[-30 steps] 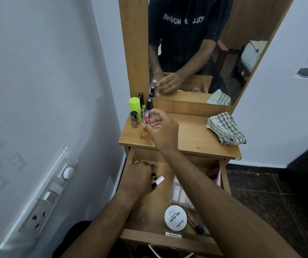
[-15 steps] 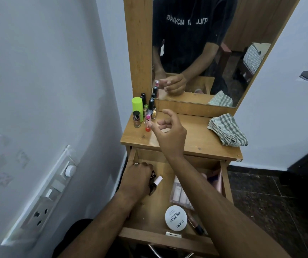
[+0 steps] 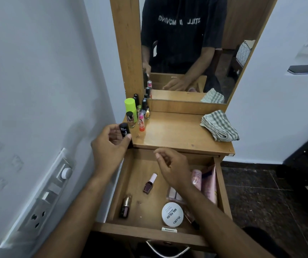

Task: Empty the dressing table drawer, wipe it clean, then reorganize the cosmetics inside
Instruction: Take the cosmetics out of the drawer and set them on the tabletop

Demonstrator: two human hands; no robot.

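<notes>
Left hand (image 3: 110, 146) is sitting raised up on the left with its fingers (image 3: 112, 130) curling round a small dark tube (image 3: 125, 131), thumb pressing on the side. Right hand (image 3: 171, 166) is hanging lower, palm down, fingers loosely curling and holding nothing. Both bare forearms are reaching in from the bottom edge.

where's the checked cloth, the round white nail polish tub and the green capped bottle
checked cloth (image 3: 219, 127), head view, on the middle of its folded top.
round white nail polish tub (image 3: 172, 214), head view, on the centre of its lid.
green capped bottle (image 3: 130, 104), head view, on its green cap.
</notes>
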